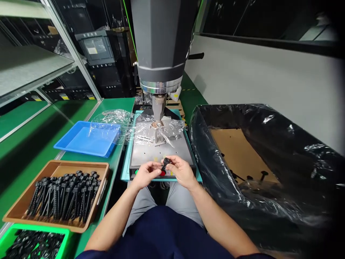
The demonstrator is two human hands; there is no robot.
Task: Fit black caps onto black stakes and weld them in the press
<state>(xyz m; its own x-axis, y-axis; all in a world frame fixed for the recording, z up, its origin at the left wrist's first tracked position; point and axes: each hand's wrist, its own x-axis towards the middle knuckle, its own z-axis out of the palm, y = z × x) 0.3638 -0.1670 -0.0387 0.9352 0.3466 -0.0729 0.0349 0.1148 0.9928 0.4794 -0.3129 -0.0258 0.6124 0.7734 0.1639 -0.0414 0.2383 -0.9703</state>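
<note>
Though aslant, black piece [166,161] between fingers [173,168]

Right grip [180,169] pinching black part [166,161], left grip [147,174] meeting it

Beyond them, a machine head [164,43] is hanging; left of them, a brown tray [81,164] is holding black pieces [64,190]; right of them, a black-lined bin [229,208] is standing.

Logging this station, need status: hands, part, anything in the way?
Left hand, right hand: both on black part. Part held up by front edge of machine base. Possible obstruction: clear plastic film around fixture under machine head.
</note>
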